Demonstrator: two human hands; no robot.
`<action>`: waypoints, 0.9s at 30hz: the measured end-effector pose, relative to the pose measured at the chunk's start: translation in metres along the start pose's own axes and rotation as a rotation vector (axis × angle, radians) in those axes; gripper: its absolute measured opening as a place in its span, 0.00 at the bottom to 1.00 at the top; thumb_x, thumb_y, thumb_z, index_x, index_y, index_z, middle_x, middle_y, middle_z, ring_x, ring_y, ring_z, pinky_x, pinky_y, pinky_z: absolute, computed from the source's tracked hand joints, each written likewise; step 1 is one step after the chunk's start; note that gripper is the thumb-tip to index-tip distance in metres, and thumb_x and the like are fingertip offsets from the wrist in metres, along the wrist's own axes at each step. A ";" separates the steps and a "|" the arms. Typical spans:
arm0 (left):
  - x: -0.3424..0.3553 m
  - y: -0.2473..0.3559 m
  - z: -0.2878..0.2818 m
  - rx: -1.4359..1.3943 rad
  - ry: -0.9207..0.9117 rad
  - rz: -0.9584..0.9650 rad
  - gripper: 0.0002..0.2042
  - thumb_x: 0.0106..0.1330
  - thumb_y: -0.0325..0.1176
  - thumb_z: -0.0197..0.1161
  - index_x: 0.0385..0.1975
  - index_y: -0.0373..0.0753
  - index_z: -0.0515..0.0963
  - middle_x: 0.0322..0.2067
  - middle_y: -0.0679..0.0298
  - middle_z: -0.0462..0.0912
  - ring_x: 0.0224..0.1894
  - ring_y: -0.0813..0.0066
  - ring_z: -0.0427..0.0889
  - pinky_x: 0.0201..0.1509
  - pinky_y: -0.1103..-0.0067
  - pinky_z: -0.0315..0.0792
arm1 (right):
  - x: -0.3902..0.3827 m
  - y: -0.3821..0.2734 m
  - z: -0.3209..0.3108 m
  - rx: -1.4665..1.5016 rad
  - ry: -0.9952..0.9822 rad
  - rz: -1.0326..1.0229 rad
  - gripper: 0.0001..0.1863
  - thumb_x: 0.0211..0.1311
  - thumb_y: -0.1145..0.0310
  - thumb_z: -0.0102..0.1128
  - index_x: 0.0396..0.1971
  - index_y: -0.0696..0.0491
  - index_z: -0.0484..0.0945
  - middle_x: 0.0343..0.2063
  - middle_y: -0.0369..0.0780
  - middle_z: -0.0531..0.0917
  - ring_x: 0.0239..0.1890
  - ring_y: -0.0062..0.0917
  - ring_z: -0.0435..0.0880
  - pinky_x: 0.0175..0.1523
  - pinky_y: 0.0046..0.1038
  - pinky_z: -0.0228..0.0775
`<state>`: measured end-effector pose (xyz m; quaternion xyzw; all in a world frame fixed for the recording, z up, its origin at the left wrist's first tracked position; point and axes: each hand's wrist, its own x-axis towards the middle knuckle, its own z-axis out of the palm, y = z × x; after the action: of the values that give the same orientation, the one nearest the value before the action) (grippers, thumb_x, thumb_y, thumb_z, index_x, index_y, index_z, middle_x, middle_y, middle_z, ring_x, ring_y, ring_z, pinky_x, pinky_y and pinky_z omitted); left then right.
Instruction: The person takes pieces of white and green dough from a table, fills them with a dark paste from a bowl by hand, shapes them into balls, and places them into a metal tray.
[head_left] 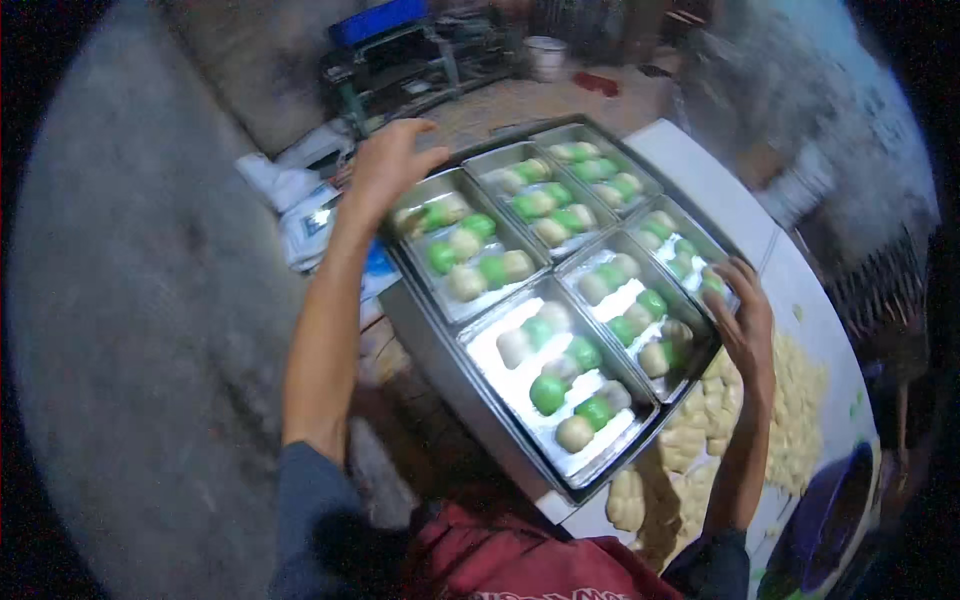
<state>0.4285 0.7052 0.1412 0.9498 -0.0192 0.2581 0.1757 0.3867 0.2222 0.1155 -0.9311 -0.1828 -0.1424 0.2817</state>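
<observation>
Several metal loaf pans (447, 300) stand side by side in a large dark tray (424, 318). Each pan holds rows of green and cream dough balls (548, 393). Over the tray's far left corner is my left hand (392, 168), its thumb and fingers apart, with nothing in it. My right hand (748, 325) is at the tray's right side, fingers curled over the rim of the rightmost pan (690, 212), close to its dough balls. The undersides of its fingers are hidden.
Flattened pale dough pieces (795, 400) cover part of the white table (700, 160) at right. A dark purple tub (820, 520) is at the lower right. White bags (305, 225) lie left of the tray. Beyond are a white bucket (545, 58) and a metal-framed stand (395, 50).
</observation>
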 end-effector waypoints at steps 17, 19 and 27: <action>-0.019 -0.106 0.031 -0.919 -0.695 -0.219 0.24 0.68 0.53 0.57 0.48 0.35 0.80 0.40 0.63 0.84 0.42 0.75 0.81 0.47 0.79 0.73 | -0.077 -0.013 0.048 0.560 0.270 0.726 0.27 0.64 0.59 0.55 0.59 0.59 0.69 0.51 0.43 0.77 0.51 0.28 0.76 0.57 0.28 0.66; -0.012 -0.124 0.033 -1.056 -0.763 -0.313 0.29 0.69 0.59 0.51 0.49 0.36 0.79 0.42 0.65 0.83 0.43 0.79 0.79 0.47 0.79 0.73 | -0.078 0.009 0.044 0.447 0.184 0.745 0.22 0.64 0.60 0.53 0.52 0.59 0.74 0.42 0.39 0.80 0.43 0.23 0.77 0.49 0.25 0.68; 0.012 -0.108 0.100 -1.251 -0.902 -0.316 0.28 0.70 0.59 0.50 0.53 0.38 0.76 0.44 0.66 0.82 0.42 0.78 0.79 0.46 0.81 0.74 | -0.090 0.014 0.047 0.240 0.294 0.775 0.20 0.69 0.58 0.51 0.45 0.61 0.77 0.37 0.37 0.79 0.38 0.22 0.75 0.44 0.25 0.68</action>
<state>0.5005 0.7724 0.0319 0.6791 -0.0950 -0.2389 0.6875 0.3193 0.2148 0.0383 -0.8615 0.2069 -0.1349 0.4437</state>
